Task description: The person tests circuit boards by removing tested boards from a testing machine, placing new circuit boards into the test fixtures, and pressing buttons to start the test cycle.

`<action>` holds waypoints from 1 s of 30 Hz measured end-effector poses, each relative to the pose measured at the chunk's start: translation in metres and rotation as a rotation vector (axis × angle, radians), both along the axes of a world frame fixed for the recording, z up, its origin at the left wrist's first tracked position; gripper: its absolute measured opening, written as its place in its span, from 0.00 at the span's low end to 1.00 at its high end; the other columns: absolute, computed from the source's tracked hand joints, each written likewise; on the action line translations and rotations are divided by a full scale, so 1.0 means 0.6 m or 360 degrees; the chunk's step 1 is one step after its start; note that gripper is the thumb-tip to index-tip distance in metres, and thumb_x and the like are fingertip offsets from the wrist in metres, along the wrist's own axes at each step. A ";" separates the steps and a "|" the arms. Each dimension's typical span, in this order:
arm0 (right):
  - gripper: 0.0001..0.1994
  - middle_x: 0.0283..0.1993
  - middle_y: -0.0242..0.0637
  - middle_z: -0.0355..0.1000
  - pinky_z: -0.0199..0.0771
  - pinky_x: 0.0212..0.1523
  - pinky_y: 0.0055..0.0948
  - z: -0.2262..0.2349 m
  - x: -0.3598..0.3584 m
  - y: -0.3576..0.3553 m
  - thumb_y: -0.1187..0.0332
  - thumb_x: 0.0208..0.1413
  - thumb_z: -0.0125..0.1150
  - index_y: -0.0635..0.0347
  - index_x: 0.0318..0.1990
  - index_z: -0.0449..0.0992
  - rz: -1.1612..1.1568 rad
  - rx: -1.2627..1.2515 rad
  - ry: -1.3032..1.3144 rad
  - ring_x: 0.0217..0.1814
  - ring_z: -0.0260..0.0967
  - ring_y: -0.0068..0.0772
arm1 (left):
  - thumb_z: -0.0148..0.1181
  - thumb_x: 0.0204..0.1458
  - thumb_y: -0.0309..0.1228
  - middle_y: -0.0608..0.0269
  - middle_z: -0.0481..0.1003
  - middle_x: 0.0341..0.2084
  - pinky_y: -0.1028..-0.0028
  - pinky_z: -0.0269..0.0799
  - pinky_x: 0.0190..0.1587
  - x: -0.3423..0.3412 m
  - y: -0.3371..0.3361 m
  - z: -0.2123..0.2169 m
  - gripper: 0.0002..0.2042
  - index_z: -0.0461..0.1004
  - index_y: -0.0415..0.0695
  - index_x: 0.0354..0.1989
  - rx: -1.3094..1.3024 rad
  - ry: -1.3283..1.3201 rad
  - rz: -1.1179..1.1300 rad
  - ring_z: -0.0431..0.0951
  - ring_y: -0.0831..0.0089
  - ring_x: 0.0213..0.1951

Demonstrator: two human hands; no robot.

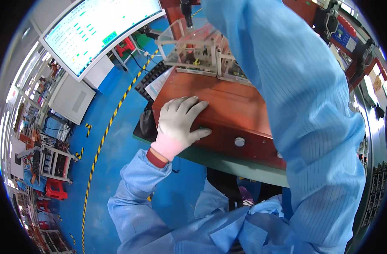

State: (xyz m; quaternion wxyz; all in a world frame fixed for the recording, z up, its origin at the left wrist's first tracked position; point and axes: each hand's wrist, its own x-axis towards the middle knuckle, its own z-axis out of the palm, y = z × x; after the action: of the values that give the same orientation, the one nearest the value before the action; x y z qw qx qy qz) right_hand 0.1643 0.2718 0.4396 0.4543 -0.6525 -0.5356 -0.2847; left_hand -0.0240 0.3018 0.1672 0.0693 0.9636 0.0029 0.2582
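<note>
My left hand [178, 122], in a whitish glove with a pink cuff, lies with spread fingers on the top of a reddish-brown box [231, 101] near its left front corner. Nothing is in it. My right arm [303, 93], in a blue striped sleeve, reaches up and forward past the top edge of the view, so the right hand is out of sight. A clear plastic fixture [193, 51] with small parts inside stands on the back of the box. On the box's front face is a round silver button [239, 142].
A monitor [100, 31] with a lit screen stands at the back left, and a black keyboard [149, 80] lies beside the box. A green table edge [227, 163] runs below the box. Further left are a yellow-black floor line [101, 144] and a red stool [56, 189].
</note>
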 end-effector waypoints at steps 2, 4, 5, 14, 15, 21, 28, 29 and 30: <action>0.24 0.57 0.53 0.76 0.74 0.59 0.46 0.039 0.013 0.000 0.60 0.71 0.42 0.56 0.71 0.63 -0.0168 -0.0046 0.0389 0.57 0.76 0.56 | 0.66 0.51 0.54 0.56 0.75 0.59 0.55 0.61 0.67 0.016 0.008 0.019 0.30 0.77 0.49 0.59 -0.0141 0.0121 -0.0133 0.73 0.55 0.60; 0.25 0.59 0.52 0.76 0.73 0.60 0.47 0.052 0.072 0.036 0.59 0.71 0.42 0.56 0.72 0.63 -0.0314 -0.0063 0.0198 0.59 0.74 0.55 | 0.66 0.53 0.52 0.55 0.76 0.58 0.57 0.68 0.61 0.069 0.033 0.020 0.27 0.78 0.49 0.57 -0.0066 -0.0111 -0.0110 0.77 0.55 0.56; 0.26 0.60 0.51 0.75 0.71 0.60 0.48 0.052 0.110 0.053 0.58 0.71 0.42 0.56 0.72 0.63 -0.0465 -0.0087 0.0027 0.61 0.73 0.55 | 0.66 0.53 0.52 0.55 0.76 0.58 0.57 0.68 0.61 0.104 0.045 0.016 0.27 0.78 0.49 0.57 -0.0066 -0.0123 -0.0134 0.77 0.55 0.56; 0.24 0.63 0.47 0.72 0.66 0.60 0.56 -0.028 0.023 0.009 0.53 0.66 0.50 0.61 0.61 0.70 -0.1005 -0.0059 -0.0085 0.62 0.70 0.52 | 0.67 0.53 0.47 0.54 0.78 0.53 0.61 0.76 0.46 0.137 0.074 -0.013 0.23 0.80 0.46 0.53 0.0224 -0.0287 0.0080 0.81 0.53 0.46; 0.21 0.61 0.50 0.73 0.69 0.56 0.52 -0.060 0.000 0.002 0.56 0.63 0.53 0.60 0.56 0.72 -0.0676 0.0235 -0.0382 0.57 0.72 0.54 | 0.67 0.53 0.46 0.54 0.78 0.52 0.61 0.76 0.46 0.109 0.072 -0.010 0.23 0.80 0.45 0.52 0.0150 -0.0228 0.0081 0.81 0.53 0.45; 0.25 0.34 0.35 0.82 0.80 0.40 0.36 -0.200 -0.128 -0.105 0.47 0.66 0.48 0.56 0.37 0.85 -0.0318 -0.1641 -0.0429 0.33 0.79 0.39 | 0.68 0.52 0.42 0.53 0.79 0.47 0.61 0.76 0.45 0.003 -0.022 0.018 0.21 0.80 0.43 0.50 -0.0068 -0.0208 -0.0013 0.80 0.51 0.42; 0.27 0.39 0.36 0.82 0.79 0.46 0.42 -0.259 -0.070 -0.139 0.41 0.60 0.54 0.57 0.44 0.85 -0.0218 -0.2038 -0.0022 0.39 0.78 0.41 | 0.67 0.52 0.36 0.51 0.80 0.50 0.58 0.75 0.45 0.009 -0.106 0.013 0.19 0.79 0.40 0.51 -0.0260 -0.0176 -0.0139 0.80 0.47 0.43; 0.27 0.40 0.37 0.82 0.79 0.47 0.43 -0.265 -0.074 -0.135 0.42 0.60 0.54 0.57 0.45 0.84 -0.0170 -0.1982 0.0057 0.40 0.77 0.42 | 0.66 0.53 0.34 0.50 0.79 0.50 0.60 0.75 0.48 0.006 -0.113 0.010 0.19 0.79 0.40 0.52 -0.0395 -0.0168 -0.0194 0.80 0.49 0.45; 0.27 0.40 0.38 0.82 0.79 0.47 0.43 -0.251 -0.102 -0.151 0.42 0.59 0.54 0.57 0.46 0.84 -0.0124 -0.1918 0.0121 0.40 0.77 0.42 | 0.65 0.55 0.33 0.49 0.79 0.52 0.61 0.74 0.50 -0.015 -0.099 -0.005 0.18 0.79 0.39 0.53 -0.0378 -0.0207 -0.0097 0.79 0.49 0.47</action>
State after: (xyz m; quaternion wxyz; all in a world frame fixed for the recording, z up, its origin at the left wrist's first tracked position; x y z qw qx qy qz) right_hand 0.1028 0.1812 0.2891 0.0126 -0.8238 -0.5616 0.0757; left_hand -0.0332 0.2423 0.1640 0.1907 0.9295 -0.0005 0.3157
